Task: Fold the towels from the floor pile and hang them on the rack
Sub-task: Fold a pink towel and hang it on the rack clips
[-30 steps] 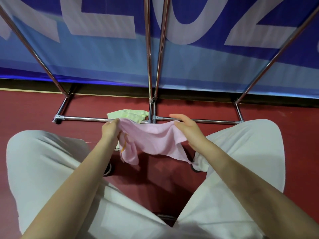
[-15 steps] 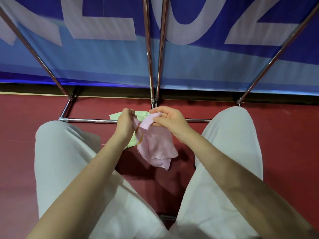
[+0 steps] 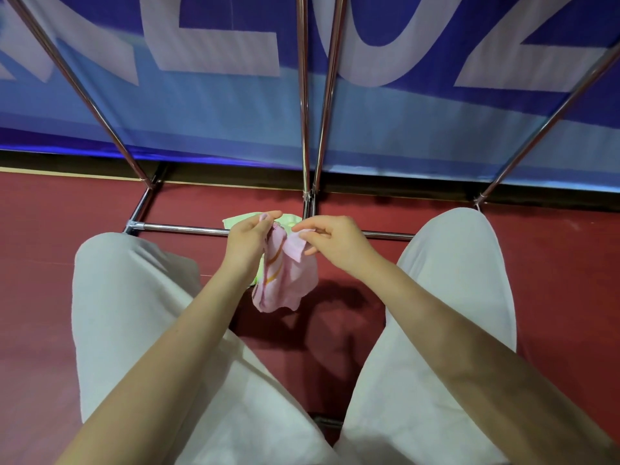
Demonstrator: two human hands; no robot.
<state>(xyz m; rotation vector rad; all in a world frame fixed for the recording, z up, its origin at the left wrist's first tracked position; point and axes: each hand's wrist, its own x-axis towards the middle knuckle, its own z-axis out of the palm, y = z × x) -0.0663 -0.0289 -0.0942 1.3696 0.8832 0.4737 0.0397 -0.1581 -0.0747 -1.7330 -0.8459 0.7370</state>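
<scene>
A small pink towel point(image 3: 288, 280) with orange stripes hangs doubled over between my knees, above the red floor. My left hand point(image 3: 248, 239) pinches its upper left corner. My right hand point(image 3: 332, 243) pinches the other upper edge close beside it, fingers curled. A light green towel point(image 3: 241, 220) lies on the floor just behind my hands, mostly hidden by them. The chrome rack point(image 3: 188, 228) stands in front of me, its low crossbar right behind the hands and its uprights rising out of view.
My two knees in light trousers point(image 3: 134, 297) flank the towel on either side. A blue banner point(image 3: 369, 129) with large pale letters hangs behind the rack. Slanted rack legs point(image 3: 84, 92) run down at the left and right to the red floor point(image 3: 553, 263).
My hands came together from a spread hold, bringing the pink towel's corners side by side so it now hangs doubled. The view also tilted slightly, with my knees closer in.
</scene>
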